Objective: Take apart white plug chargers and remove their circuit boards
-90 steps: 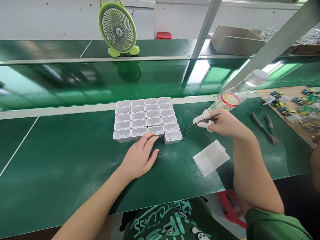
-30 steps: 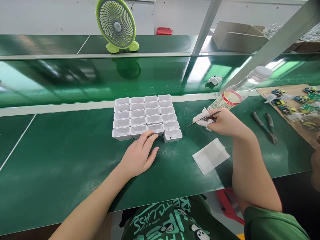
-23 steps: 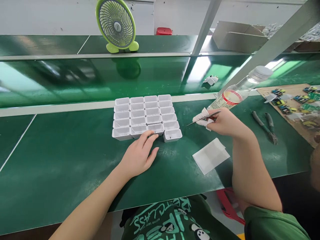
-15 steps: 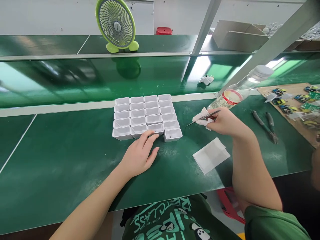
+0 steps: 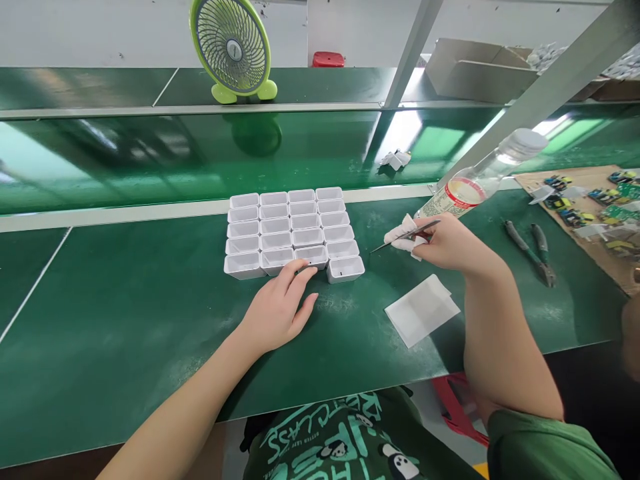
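Note:
Small white open-topped plastic boxes (image 5: 276, 241) stand in a tight block of rows on the green table. My left hand (image 5: 277, 308) lies at the front of the block, fingers apart, its fingertips at the rim of a front-row box. To the right, one box (image 5: 346, 269) sits slightly forward of its row, with a small dark mark inside. My right hand (image 5: 445, 248) is closed on thin pointed metal tweezers (image 5: 407, 235), the tip pointing left and down toward the table. White crumpled material (image 5: 400, 233) covers its fingertips. A folded white paper (image 5: 423, 311) lies below that hand.
A clear bottle (image 5: 465, 187) with a red-and-white label stands behind my right hand. Green-handled pliers (image 5: 537, 257) lie further right, beside cardboard (image 5: 565, 190) carrying small circuit boards. A green fan (image 5: 234, 50) and a cardboard carton (image 5: 480, 73) sit on the back shelf.
Both hands, the tweezers and the boxes keep their places. A small white shape seen in the shiny green panel behind has shifted left.

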The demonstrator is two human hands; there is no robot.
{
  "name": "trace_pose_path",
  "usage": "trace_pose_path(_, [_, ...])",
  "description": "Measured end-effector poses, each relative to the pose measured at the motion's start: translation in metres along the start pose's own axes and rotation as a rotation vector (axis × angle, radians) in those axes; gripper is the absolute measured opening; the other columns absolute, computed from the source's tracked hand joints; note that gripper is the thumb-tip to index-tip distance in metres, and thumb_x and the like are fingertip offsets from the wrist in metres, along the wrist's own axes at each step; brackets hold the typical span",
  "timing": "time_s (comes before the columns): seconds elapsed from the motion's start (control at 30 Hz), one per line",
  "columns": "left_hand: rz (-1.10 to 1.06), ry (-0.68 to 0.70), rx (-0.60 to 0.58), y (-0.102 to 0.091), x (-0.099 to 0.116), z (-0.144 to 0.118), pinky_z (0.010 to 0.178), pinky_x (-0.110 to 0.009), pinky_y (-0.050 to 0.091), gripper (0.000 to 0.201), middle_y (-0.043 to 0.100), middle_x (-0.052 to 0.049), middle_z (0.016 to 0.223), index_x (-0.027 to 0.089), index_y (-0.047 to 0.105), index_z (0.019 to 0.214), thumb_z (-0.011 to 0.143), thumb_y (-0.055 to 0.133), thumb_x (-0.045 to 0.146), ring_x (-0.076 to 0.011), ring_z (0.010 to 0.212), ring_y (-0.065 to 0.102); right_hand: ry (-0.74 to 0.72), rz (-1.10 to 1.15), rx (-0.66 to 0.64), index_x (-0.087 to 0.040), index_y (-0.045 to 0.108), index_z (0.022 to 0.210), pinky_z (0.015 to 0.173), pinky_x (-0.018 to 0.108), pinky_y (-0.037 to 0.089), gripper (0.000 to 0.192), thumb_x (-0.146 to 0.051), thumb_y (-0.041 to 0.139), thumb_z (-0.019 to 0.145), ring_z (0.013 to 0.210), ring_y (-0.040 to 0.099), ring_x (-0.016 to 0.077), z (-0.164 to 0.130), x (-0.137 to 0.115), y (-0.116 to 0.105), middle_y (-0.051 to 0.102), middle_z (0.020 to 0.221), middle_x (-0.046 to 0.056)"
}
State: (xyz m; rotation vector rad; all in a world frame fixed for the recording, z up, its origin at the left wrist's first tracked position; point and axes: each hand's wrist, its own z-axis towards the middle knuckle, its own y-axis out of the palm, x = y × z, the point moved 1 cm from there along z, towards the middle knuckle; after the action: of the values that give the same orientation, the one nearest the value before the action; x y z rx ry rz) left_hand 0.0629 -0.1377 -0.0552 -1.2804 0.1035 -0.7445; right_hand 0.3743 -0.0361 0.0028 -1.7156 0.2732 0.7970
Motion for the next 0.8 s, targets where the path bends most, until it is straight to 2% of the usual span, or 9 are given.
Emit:
trace_pose_path(0.1, [0.0, -0.002, 0.002, -0.0007, 0.0001, -0.0007, 0.071, -0.033, 0.057, 0.038, 0.049, -0.016, 0.136, 0.018, 0.04, 0.134, 0.097, 0.047, 0.024, -0.0193, 0.089, 0.067, -0.027, 0.042, -0.013, -0.028, 0.077, 0.098, 0.059, 0.028, 0.044, 0.032, -0.017, 0.06, 0.073, 0.065, 0.056, 0.0151, 0.0003, 0.0011, 0.0011, 0.07, 0.082, -0.001])
trace_pose_path(0.27, [-0.005, 0.001, -0.004, -0.0012, 0.0001, -0.0006, 0.071, -0.033, 0.057, 0.038, 0.049, -0.016, 0.136, 0.018, 0.04, 0.133, 0.097, 0.047, 0.025, -0.0188, 0.088, 0.066, 0.01, -0.019, 0.015, -0.028, 0.078, 0.097, 0.052, 0.028, 0.038, 0.032, -0.018, 0.06, 0.072, 0.056, 0.049, 0.0131, -0.0003, 0.0006, 0.0006, 0.065, 0.07, -0.001])
trace_pose_path(0.4, [-0.005, 0.001, -0.001, -0.0007, -0.0002, 0.0, 0.071, -0.033, 0.057, 0.038, 0.049, -0.017, 0.136, 0.018, 0.04, 0.134, 0.097, 0.047, 0.025, -0.0194, 0.089, 0.067, -0.035, 0.008, -0.015, -0.027, 0.078, 0.095, 0.055, 0.028, 0.041, 0.027, -0.022, 0.061, 0.075, 0.06, 0.052, 0.0139, -0.0005, -0.0009, 0.0002, 0.066, 0.071, -0.001])
trace_pose_path(0.5, [-0.01, 0.008, 0.002, -0.0005, 0.0001, 0.0003, 0.072, -0.033, 0.057, 0.038, 0.049, -0.016, 0.136, 0.018, 0.04, 0.134, 0.097, 0.048, 0.024, -0.0199, 0.09, 0.067, 0.0, -0.027, 0.024, -0.027, 0.078, 0.094, 0.052, 0.029, 0.037, 0.029, -0.02, 0.061, 0.072, 0.054, 0.046, 0.0128, -0.0002, 0.0002, 0.0001, 0.062, 0.065, -0.001])
trace_pose_path(0.63, [-0.011, 0.004, 0.0, -0.0008, 0.0007, 0.0004, 0.07, -0.033, 0.056, 0.039, 0.049, -0.016, 0.136, 0.018, 0.04, 0.134, 0.096, 0.048, 0.024, -0.0195, 0.088, 0.067, -0.006, 0.023, -0.011, -0.027, 0.077, 0.1, 0.052, 0.028, 0.038, 0.032, -0.021, 0.06, 0.074, 0.058, 0.048, 0.0131, -0.0002, 0.0018, 0.0011, 0.066, 0.073, 0.0])
trace_pose_path(0.8, [-0.012, 0.007, -0.001, -0.0013, 0.0006, 0.0005, 0.073, -0.033, 0.057, 0.039, 0.049, -0.015, 0.136, 0.017, 0.04, 0.134, 0.096, 0.049, 0.023, -0.0203, 0.092, 0.067, 0.011, -0.005, 0.012, -0.026, 0.078, 0.099, 0.051, 0.027, 0.036, 0.033, -0.02, 0.06, 0.072, 0.055, 0.045, 0.0119, -0.0001, 0.0, 0.001, 0.062, 0.067, 0.0])
